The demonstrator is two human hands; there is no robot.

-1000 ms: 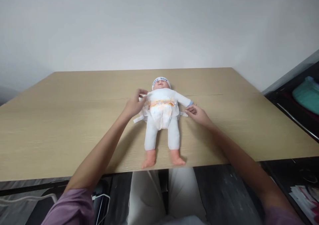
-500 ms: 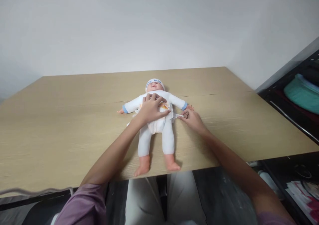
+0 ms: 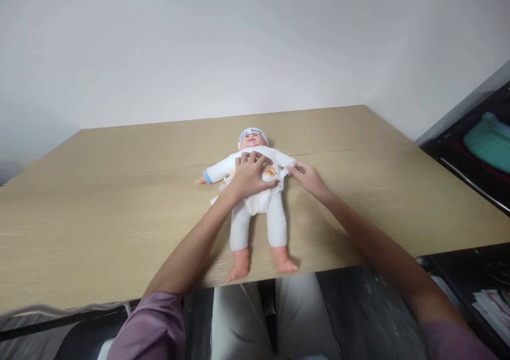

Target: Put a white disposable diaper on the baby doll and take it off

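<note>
A baby doll (image 3: 258, 211) in white clothes and a white cap lies on its back on the wooden table (image 3: 119, 206), feet toward me. A white diaper (image 3: 261, 200) with an orange print wraps its middle. My left hand (image 3: 249, 176) lies flat on the doll's belly with its fingers spread over the diaper's front. My right hand (image 3: 306, 178) is at the doll's right side, fingers pinched on the diaper's side tab and pulled in against its waist. That hand hides the doll's arm on that side.
The table's front edge runs just under the doll's feet, and my legs show below it. A dark shelf (image 3: 470, 152) with a teal bundle (image 3: 488, 139) stands at the right. A plain wall is behind the table.
My left hand went from the doll's left side onto its belly. My right hand moved inward from beside the doll's wrist toward its waist, drawing the tab with it.
</note>
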